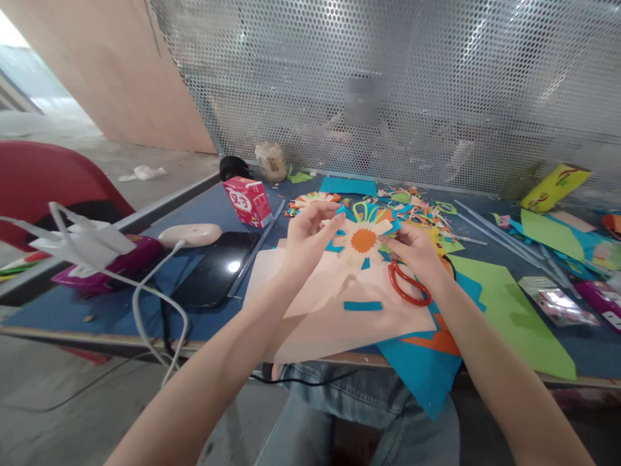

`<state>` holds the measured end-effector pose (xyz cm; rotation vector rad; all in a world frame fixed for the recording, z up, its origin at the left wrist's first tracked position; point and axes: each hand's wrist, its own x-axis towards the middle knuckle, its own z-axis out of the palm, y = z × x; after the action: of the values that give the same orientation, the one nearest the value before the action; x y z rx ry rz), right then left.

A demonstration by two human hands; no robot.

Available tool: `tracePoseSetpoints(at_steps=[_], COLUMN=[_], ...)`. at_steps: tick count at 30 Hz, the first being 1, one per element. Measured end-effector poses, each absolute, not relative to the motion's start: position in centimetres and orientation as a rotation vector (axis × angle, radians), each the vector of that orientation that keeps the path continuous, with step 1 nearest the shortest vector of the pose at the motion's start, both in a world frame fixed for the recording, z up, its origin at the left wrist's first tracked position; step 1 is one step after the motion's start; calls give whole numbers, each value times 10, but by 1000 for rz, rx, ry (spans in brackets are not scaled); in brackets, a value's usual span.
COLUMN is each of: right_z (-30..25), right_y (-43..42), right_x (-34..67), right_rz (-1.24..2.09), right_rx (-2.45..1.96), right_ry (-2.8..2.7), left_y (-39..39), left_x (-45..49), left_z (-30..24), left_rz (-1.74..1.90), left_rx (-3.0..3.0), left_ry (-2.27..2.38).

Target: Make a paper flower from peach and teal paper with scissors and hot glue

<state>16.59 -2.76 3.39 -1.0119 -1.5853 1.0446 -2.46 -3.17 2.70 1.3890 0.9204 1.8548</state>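
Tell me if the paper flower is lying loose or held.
Held: the left hand and right hand grip the paper flower at opposite edges, petals spread flat.

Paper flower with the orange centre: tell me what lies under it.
Blue paper bits peek out around the paper flower, held by the left hand and right hand above a peach sheet. What lies directly beneath its middle is covered.

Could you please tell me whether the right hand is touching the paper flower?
Touching. The head view shows the right hand pinching the right edge of the paper flower, with no gap between them.
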Motion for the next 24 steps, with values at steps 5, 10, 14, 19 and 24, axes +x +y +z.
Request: tracePoseSetpoints(at_steps=[5,10,14,19,24], right_z=[33,34,31,30,35], right_y=[-27,-26,-24,-26,-30], right_x=[167,167,167,177,192], right_rz=[1020,1007,881,-107,-919], right_rx=[-1031,-1051,-1056,-878,-549], right_ry=[-1589,-1592,-1671,-1815,-1899], left_y=[-31,-32,-33,-35,-42], left_x=[-25,-25,-24,-25,-23], left_z=[27,27,29,36,43], left_rz=[1881,1865,1854,1798,1218], left_rx=[1442,1522,1504,1199,890], left_ry=[900,905,919,872,844])
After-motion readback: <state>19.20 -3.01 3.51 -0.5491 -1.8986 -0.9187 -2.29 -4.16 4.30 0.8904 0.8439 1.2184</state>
